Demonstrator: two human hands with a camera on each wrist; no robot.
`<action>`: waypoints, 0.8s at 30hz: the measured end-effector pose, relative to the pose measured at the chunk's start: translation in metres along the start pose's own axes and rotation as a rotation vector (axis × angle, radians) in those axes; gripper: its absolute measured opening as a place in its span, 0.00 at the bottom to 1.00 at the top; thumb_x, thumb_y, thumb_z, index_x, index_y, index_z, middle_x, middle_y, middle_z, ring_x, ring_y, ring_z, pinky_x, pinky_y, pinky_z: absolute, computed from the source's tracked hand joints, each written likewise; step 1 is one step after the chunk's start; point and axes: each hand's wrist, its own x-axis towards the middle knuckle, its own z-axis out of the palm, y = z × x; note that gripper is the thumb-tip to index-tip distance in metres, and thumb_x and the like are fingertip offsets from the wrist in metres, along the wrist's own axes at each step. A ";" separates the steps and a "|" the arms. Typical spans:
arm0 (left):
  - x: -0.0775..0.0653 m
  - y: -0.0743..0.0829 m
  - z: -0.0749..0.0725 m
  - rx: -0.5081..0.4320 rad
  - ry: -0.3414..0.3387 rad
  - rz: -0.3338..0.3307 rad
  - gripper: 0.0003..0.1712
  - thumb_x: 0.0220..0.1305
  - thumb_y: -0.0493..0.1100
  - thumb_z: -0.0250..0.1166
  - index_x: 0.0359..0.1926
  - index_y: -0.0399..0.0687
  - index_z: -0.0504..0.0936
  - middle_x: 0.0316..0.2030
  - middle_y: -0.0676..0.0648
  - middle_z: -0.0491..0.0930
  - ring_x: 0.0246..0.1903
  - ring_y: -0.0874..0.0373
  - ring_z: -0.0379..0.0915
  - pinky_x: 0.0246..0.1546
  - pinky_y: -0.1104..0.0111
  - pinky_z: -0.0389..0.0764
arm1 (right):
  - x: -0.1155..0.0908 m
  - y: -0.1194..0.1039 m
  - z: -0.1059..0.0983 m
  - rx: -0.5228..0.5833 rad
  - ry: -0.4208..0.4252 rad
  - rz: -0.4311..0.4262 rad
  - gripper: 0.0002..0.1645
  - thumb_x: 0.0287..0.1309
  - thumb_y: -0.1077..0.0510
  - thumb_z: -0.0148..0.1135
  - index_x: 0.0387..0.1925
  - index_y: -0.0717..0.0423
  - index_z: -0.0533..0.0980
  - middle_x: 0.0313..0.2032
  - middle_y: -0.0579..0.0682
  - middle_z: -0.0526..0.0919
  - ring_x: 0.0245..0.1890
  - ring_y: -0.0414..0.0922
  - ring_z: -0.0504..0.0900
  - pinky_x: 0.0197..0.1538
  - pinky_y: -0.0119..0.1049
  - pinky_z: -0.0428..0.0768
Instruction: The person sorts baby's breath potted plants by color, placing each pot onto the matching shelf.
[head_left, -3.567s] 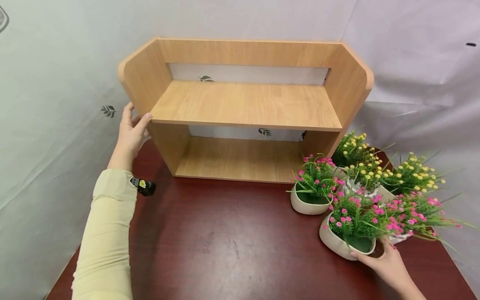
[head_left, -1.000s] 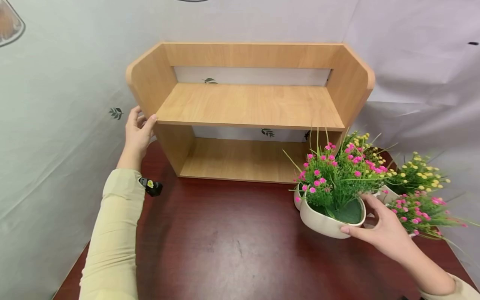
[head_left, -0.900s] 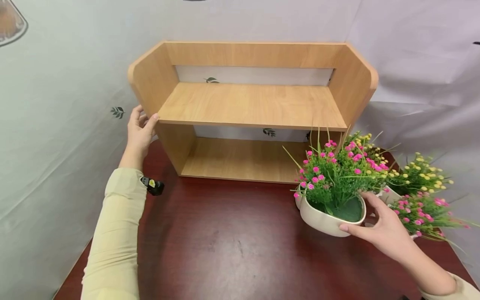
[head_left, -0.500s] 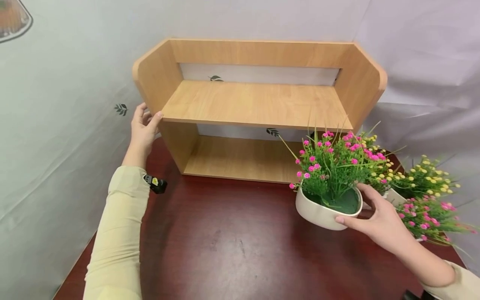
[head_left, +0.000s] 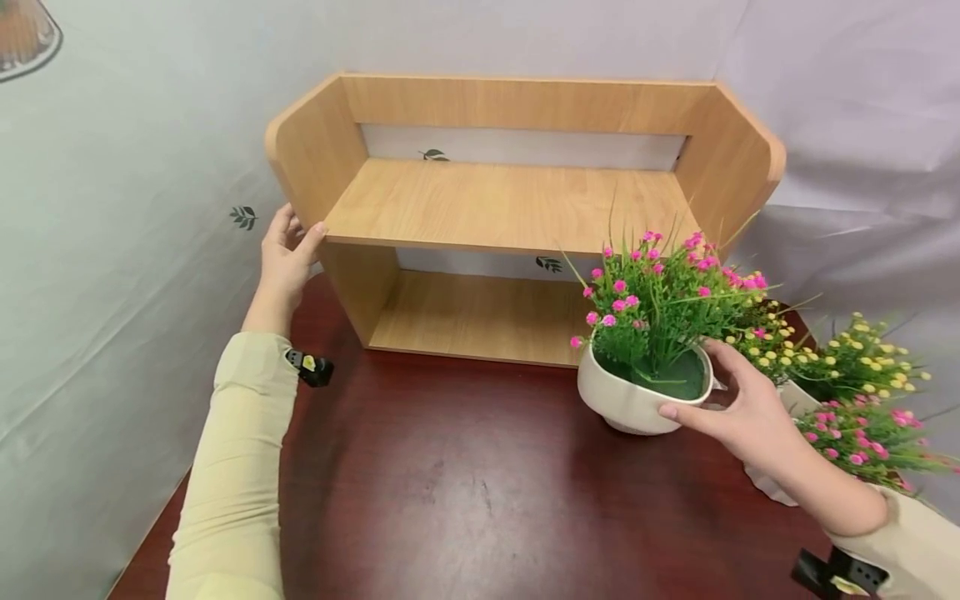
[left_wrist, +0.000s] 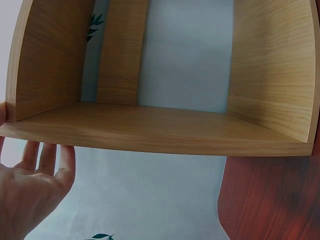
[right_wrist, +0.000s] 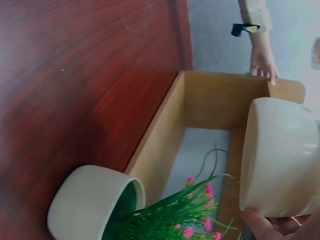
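Observation:
My left hand [head_left: 285, 262] grips the left side panel of a two-tier light-wood shelf [head_left: 495, 200], thumb at the front edge and fingers behind the panel's outer face. In the left wrist view the fingers of that hand [left_wrist: 35, 185] curl against the panel. My right hand [head_left: 757, 417] holds a cream flowerpot [head_left: 637, 396] of artificial pink flowers by its right side, thumb in front. Seen from the right wrist, this flowerpot [right_wrist: 280, 160] is raised above the table. A second pink-flowered pot [right_wrist: 85, 205] stands on the table there, mostly hidden behind the held one in the head view.
At the right, beside the shelf, stand potted yellow flowers [head_left: 862, 354] and another pot of pink flowers [head_left: 862, 433]. The dark red table [head_left: 450, 467] reaches forward from the shelf. Pale wall covering [head_left: 135, 208] closes in behind and on both sides.
My right hand has taken the pink-flowered pot off the table at the right and moved it up and left toward the shelf. My left hand keeps its hold on the side panel.

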 end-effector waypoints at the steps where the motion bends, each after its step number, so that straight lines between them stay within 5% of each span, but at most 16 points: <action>1: 0.000 0.000 0.001 -0.008 -0.004 0.001 0.28 0.65 0.39 0.60 0.65 0.60 0.68 0.62 0.45 0.70 0.59 0.55 0.67 0.63 0.54 0.69 | 0.001 -0.001 -0.001 -0.001 0.003 -0.003 0.48 0.45 0.64 0.73 0.65 0.66 0.58 0.44 0.41 0.73 0.39 0.22 0.75 0.37 0.18 0.78; 10: -0.001 0.000 0.001 -0.041 -0.010 -0.012 0.27 0.66 0.38 0.60 0.65 0.59 0.68 0.64 0.40 0.67 0.59 0.52 0.67 0.64 0.51 0.66 | 0.015 -0.012 -0.002 0.007 0.019 -0.078 0.44 0.45 0.65 0.73 0.63 0.64 0.62 0.43 0.31 0.73 0.39 0.23 0.75 0.37 0.16 0.76; 20: -0.002 0.003 -0.003 -0.069 -0.046 -0.048 0.28 0.66 0.38 0.59 0.65 0.60 0.66 0.65 0.40 0.64 0.62 0.50 0.64 0.66 0.50 0.63 | 0.038 -0.025 -0.007 -0.027 -0.013 -0.059 0.46 0.50 0.60 0.71 0.66 0.66 0.58 0.52 0.57 0.72 0.36 0.22 0.75 0.36 0.16 0.75; 24: -0.002 0.003 -0.002 -0.066 -0.052 -0.046 0.28 0.66 0.37 0.59 0.65 0.59 0.67 0.64 0.40 0.65 0.60 0.51 0.65 0.66 0.50 0.64 | 0.046 -0.028 -0.011 -0.046 -0.004 -0.047 0.47 0.50 0.58 0.71 0.68 0.63 0.58 0.54 0.58 0.72 0.36 0.22 0.74 0.35 0.16 0.75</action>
